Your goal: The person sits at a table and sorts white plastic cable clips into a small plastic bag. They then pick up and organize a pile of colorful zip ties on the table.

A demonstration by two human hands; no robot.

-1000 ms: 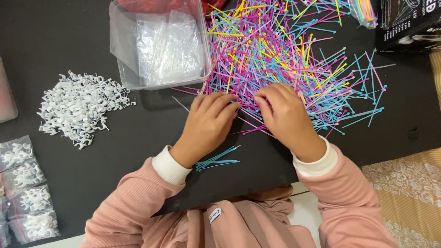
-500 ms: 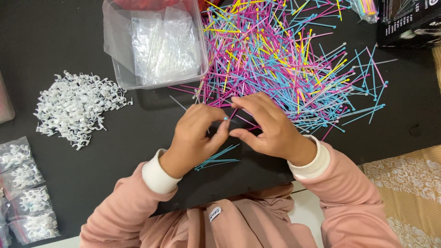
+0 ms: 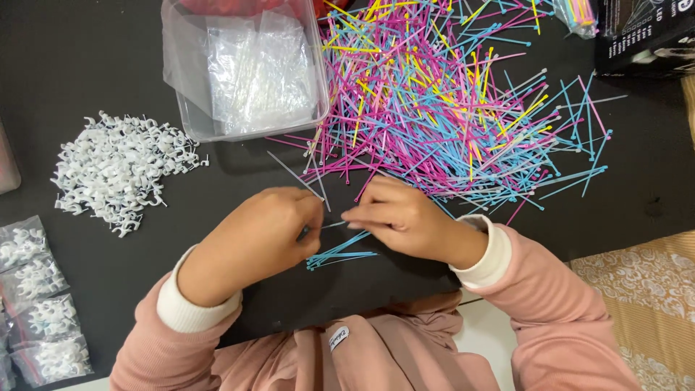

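Clear bagged clips (image 3: 36, 304) (left edge) — black box (image 3: 644, 32)

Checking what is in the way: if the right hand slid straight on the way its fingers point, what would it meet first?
The right hand points toward the left hand, so it would meet those fingertips almost at once; both seem to pinch one pale cable tie between them, though whether the fingers touch is unclear.

Pink, blue, yellow and grey cable ties (image 3: 449, 108) on a black table (image 3: 87, 65); white clips (image 3: 119, 170); pink sleeves (image 3: 550, 318).
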